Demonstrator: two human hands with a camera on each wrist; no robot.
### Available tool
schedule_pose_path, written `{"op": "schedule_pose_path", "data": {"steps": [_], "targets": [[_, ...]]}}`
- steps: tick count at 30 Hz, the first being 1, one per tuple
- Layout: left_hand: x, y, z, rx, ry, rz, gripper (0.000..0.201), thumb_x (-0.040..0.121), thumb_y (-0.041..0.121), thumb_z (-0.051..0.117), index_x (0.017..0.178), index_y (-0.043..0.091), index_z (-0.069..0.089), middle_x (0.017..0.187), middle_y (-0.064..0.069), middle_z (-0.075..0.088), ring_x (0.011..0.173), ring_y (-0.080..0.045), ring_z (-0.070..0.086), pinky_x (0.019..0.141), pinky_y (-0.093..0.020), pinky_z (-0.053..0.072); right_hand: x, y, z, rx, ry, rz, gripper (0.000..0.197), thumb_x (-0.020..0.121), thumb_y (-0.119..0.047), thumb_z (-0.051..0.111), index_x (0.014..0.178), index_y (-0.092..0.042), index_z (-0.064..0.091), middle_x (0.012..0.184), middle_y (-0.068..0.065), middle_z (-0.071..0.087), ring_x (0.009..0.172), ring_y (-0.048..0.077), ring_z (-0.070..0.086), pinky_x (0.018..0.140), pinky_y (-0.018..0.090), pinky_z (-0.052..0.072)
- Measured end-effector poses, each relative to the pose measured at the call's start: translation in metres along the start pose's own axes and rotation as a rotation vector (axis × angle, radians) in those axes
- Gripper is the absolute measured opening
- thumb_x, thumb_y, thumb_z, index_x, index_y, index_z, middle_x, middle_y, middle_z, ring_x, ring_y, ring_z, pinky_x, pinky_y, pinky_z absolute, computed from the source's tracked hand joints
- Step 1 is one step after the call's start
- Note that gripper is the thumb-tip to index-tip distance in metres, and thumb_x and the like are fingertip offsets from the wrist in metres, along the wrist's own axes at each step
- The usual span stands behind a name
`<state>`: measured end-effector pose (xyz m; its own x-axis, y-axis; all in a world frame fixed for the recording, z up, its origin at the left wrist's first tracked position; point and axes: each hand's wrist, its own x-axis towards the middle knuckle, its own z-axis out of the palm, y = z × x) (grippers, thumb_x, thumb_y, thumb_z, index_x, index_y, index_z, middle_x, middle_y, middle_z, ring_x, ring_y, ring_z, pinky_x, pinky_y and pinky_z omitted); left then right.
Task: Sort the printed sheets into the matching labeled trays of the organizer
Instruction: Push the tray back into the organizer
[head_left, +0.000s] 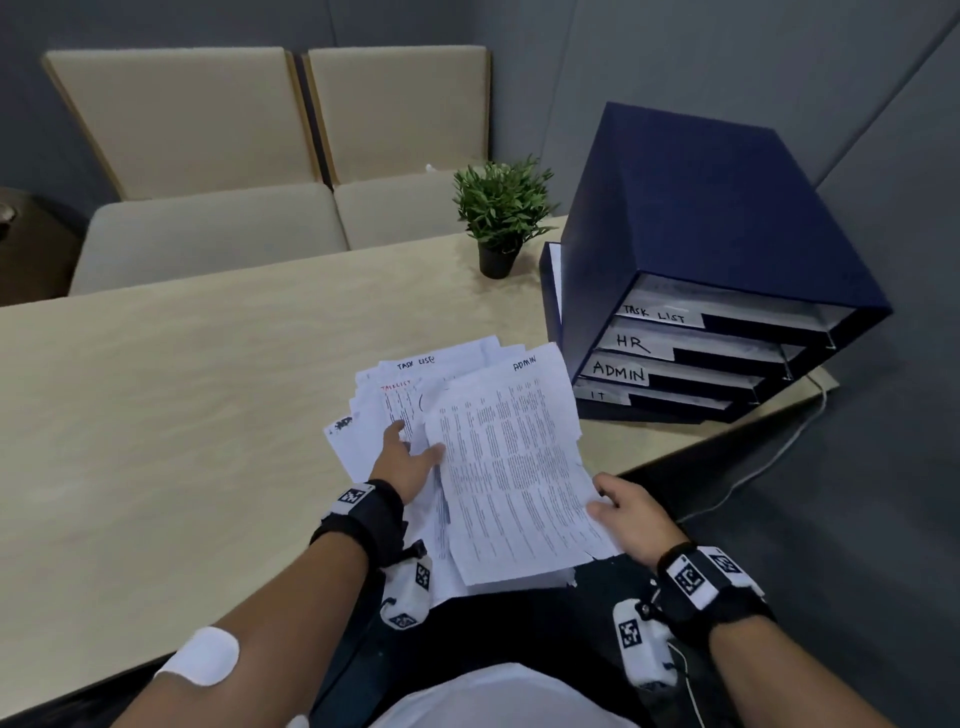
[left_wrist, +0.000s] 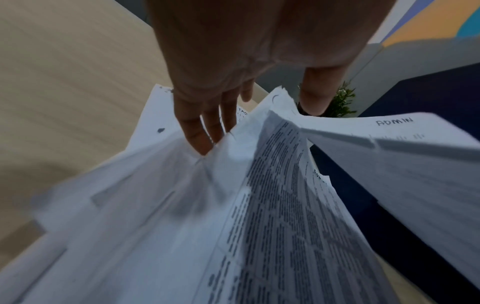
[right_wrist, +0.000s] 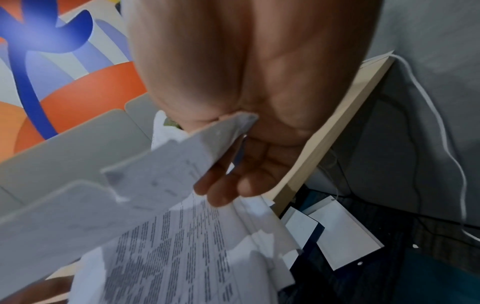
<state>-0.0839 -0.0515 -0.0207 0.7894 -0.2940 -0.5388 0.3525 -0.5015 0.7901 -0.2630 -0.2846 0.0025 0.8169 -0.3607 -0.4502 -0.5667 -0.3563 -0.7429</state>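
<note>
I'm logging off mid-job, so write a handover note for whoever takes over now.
Right hand: pinches the ADMIN sheet at its near right edge, lifted off the pile.
Left hand: fingers flat on the pile of sheets on the table.
Organizer stands at the right; trays read TASK LIST, HR, ADMIN, IT.
Done: trays already hold some paper.
Left: file this sheet in the ADMIN tray, then sort the rest; a TASK LIST sheet shows.
</note>
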Motion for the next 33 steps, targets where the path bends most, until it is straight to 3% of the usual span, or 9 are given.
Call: {"op": "schedule_pose_path", "data": {"steps": [5, 10, 13, 15, 19, 22, 25, 30, 33], "targets": [[0.001, 0.011, 0.0, 0.017, 0.019, 0.017, 0.069, 0.09, 0.032, 0.063, 0.147, 0.013, 0.028, 0.145, -0.015, 0.041, 0.126, -0.033, 0.047, 0.103, -0.039, 0.041, -0.005, 0.014, 0.004, 0.057, 0.004, 0.012, 0.015, 0.095, -0.009, 0.053, 0.098, -0.017, 0.066, 0.093, 0.006, 0.073, 0.084, 0.025, 0.068, 0.078, 0.036, 0.054], [-0.012, 0.027, 0.003, -0.005, 0.035, 0.172, 0.021, 0.092, 0.011, 0.058, 0.113, 0.013, 0.061, 0.104, -0.003, 0.065, 0.095, -0.025, 0.062, 0.081, -0.031, 0.048, 0.0, 0.02, 0.007, 0.103, -0.004, 0.036, 0.021, 0.092, -0.003, 0.058, 0.094, -0.022, 0.067, 0.096, 0.001, 0.073, 0.088, 0.018, 0.068, 0.082, 0.033, 0.053], [-0.027, 0.043, -0.001, -0.065, -0.013, 0.273, 0.014, 0.09, 0.006, 0.06, 0.101, 0.015, 0.063, 0.092, 0.002, 0.068, 0.087, -0.019, 0.066, 0.077, -0.028, 0.049, 0.005, 0.019, 0.003, 0.119, -0.001, 0.071, 0.015, 0.088, -0.012, 0.067, 0.097, -0.022, 0.063, 0.098, 0.003, 0.069, 0.085, 0.015, 0.063, 0.071, 0.026, 0.048], [-0.035, 0.052, -0.009, -0.082, -0.077, 0.313, 0.014, 0.09, 0.005, 0.061, 0.1, 0.014, 0.064, 0.096, -0.002, 0.07, 0.086, -0.018, 0.068, 0.081, -0.033, 0.053, 0.008, 0.008, -0.004, 0.192, 0.072, 0.052, 0.027, 0.087, -0.018, 0.069, 0.111, -0.023, 0.057, 0.105, 0.001, 0.067, 0.09, 0.012, 0.062, 0.07, 0.023, 0.045], [-0.041, 0.061, -0.024, -0.263, -0.115, 0.351, 0.025, 0.09, -0.001, 0.055, 0.106, 0.017, 0.063, 0.113, -0.014, 0.068, 0.104, -0.035, 0.064, 0.091, -0.048, 0.051, 0.013, -0.032, -0.013, 0.504, 0.056, -0.079, 0.045, 0.088, -0.011, 0.066, 0.13, -0.017, 0.049, 0.12, 0.004, 0.066, 0.11, 0.018, 0.063, 0.09, 0.032, 0.053], [-0.042, 0.065, -0.024, -0.38, -0.072, 0.307, 0.036, 0.093, -0.008, 0.045, 0.107, 0.022, 0.059, 0.113, -0.011, 0.067, 0.105, -0.035, 0.063, 0.09, -0.05, 0.05, 0.015, -0.05, -0.016, 0.702, -0.026, -0.081, 0.033, 0.094, -0.003, 0.052, 0.126, -0.011, 0.054, 0.118, 0.008, 0.068, 0.11, 0.024, 0.065, 0.094, 0.039, 0.052], [-0.043, 0.067, -0.009, -0.373, -0.045, 0.262, 0.03, 0.094, -0.004, 0.046, 0.11, 0.018, 0.057, 0.109, -0.008, 0.068, 0.098, -0.03, 0.066, 0.086, -0.046, 0.053, 0.015, -0.047, -0.022, 0.764, 0.006, -0.062, 0.03, 0.098, -0.002, 0.045, 0.126, -0.009, 0.056, 0.119, 0.011, 0.068, 0.111, 0.028, 0.065, 0.095, 0.046, 0.05], [-0.036, 0.065, 0.04, -0.123, -0.103, 0.23, 0.023, 0.09, 0.001, 0.055, 0.109, 0.015, 0.055, 0.089, -0.007, 0.064, 0.076, -0.027, 0.059, 0.066, -0.034, 0.048, 0.01, -0.009, -0.044, 0.757, 0.116, 0.054, 0.026, 0.098, -0.002, 0.047, 0.119, -0.007, 0.061, 0.116, 0.014, 0.069, 0.107, 0.031, 0.066, 0.099, 0.049, 0.048], [-0.03, 0.069, 0.08, -0.066, -0.168, 0.186, 0.028, 0.088, 0.002, 0.057, 0.113, 0.015, 0.055, 0.099, -0.008, 0.067, 0.084, -0.029, 0.063, 0.071, -0.034, 0.049, 0.001, 0.021, -0.066, 0.676, 0.161, 0.144, 0.023, 0.098, -0.007, 0.049, 0.115, -0.009, 0.063, 0.109, 0.012, 0.072, 0.103, 0.029, 0.068, 0.098, 0.049, 0.049]]}}
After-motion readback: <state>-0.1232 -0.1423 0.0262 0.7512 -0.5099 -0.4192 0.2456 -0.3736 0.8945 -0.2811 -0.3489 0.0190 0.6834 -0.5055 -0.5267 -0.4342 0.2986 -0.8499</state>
